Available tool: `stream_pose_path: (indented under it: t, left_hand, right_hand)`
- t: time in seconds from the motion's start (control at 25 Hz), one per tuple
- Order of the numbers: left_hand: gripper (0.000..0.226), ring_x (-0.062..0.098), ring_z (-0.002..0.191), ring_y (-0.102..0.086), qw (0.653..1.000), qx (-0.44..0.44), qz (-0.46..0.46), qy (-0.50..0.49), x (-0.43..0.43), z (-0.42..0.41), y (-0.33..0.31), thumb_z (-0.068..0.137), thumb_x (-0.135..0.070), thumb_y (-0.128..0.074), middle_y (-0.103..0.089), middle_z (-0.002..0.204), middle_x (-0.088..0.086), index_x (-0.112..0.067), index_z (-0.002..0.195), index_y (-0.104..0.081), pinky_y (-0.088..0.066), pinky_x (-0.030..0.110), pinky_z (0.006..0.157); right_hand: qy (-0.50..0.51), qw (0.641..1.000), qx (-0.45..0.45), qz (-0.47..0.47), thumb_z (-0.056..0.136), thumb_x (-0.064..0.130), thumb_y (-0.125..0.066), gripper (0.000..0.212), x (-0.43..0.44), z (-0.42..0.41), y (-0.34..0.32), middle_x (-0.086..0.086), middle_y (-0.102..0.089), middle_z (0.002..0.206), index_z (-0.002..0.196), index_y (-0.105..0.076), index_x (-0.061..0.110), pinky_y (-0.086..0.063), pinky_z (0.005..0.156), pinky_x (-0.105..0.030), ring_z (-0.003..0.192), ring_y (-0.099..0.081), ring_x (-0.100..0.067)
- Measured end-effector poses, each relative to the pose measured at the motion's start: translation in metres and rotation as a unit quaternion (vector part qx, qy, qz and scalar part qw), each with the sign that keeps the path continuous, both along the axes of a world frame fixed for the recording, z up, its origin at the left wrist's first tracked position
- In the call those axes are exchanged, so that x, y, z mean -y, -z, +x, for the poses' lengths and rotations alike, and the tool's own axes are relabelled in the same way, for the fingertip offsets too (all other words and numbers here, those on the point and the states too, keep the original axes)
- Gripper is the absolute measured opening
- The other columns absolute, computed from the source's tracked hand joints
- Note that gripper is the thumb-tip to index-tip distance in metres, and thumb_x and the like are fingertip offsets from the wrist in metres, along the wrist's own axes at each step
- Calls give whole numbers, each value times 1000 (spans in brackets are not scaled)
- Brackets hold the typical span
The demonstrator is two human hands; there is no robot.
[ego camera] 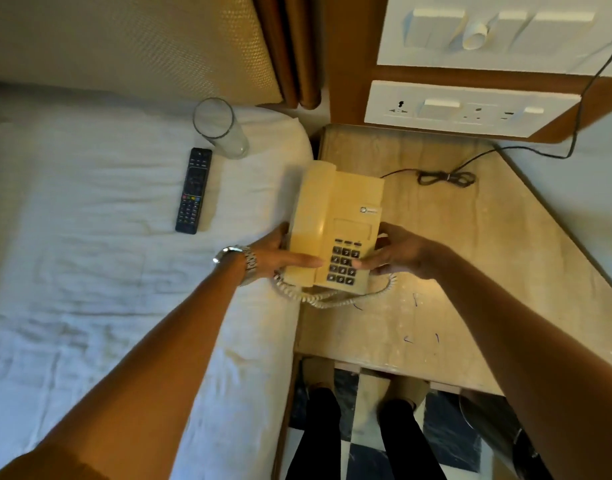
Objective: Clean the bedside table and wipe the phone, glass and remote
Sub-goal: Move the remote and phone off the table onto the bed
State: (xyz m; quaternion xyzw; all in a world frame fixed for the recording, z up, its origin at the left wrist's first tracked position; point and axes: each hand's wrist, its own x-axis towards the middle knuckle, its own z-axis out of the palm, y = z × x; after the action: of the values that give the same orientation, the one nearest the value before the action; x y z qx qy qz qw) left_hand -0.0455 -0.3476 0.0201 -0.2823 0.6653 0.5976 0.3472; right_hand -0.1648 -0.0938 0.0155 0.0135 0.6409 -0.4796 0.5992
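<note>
Bedside table (471,271) is judged unwiped; desk phone (335,216) is gripped between curled left hand (284,254) and right hand (398,254); glass (218,126) and remote (193,190) are parked on the bedsheet (90,271) at ten o'clock.

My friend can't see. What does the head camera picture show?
The left hand and right hand hold a beige telephone by its sides, where the bedside table meets the bed. A black remote and a clear glass rest on the bed; a cable lies on the table.
</note>
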Motion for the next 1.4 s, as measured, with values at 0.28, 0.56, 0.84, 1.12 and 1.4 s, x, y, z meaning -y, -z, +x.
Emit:
stream_pose_path:
  t: [0.28, 0.56, 0.84, 1.12, 1.4]
  left_hand:
    - [105, 18, 98, -73, 977, 27, -202, 69, 57, 27, -16, 53, -95, -63, -73, 119, 3, -23, 130, -63, -64, 34, 74]
    - [86, 22, 66, -69, 902, 7, -397, 172, 60, 30, 2, 76, -93, -35, -71, 75, 6, -17, 100, -70, -57, 34, 63]
    - [86, 31, 73, -61, 841, -24, -516, 163, 78, 34, 19, 86, -85, -29, -68, 87, 14, -9, 109, -61, -53, 37, 67]
    - [72, 45, 105, -55, 764, -117, -632, 55, 50, 45, 22, 93, -62, -54, -57, 115, 27, 5, 120, -53, -51, 55, 78]
    - [28, 21, 72, -56, 825, -258, -473, 172, -77, 48, 19, 102, -44, -50, -59, 83, 3, -16, 96, -50, -40, 27, 55]
  right_hand:
    - [111, 994, -17, 7, 74, 3, -88, 61, 72, 35, 5, -13, -69, 120, 123, -52, 4, -63, 84, -46, 111, -69, -29]
    - [129, 984, -112, 47, 76, 7, -88, 49, 91, 41, 7, -8, -68, 114, 118, -62, 1, -65, 75, -40, 108, -69, -29]
    - [145, 964, -193, 109, 71, 17, -93, 43, 133, 45, 27, -7, -75, 105, 106, -71, 6, -63, 85, -46, 101, -72, -26]
    - [110, 961, -242, 75, 72, 20, -92, 59, 123, 47, 26, -3, -70, 113, 123, -66, 8, -56, 91, -29, 105, -65, -18]
    - [57, 961, -251, 98, 85, 17, -80, 24, -10, 90, 30, -11, -73, 97, 101, -70, 2, -56, 84, -35, 90, -68, -22]
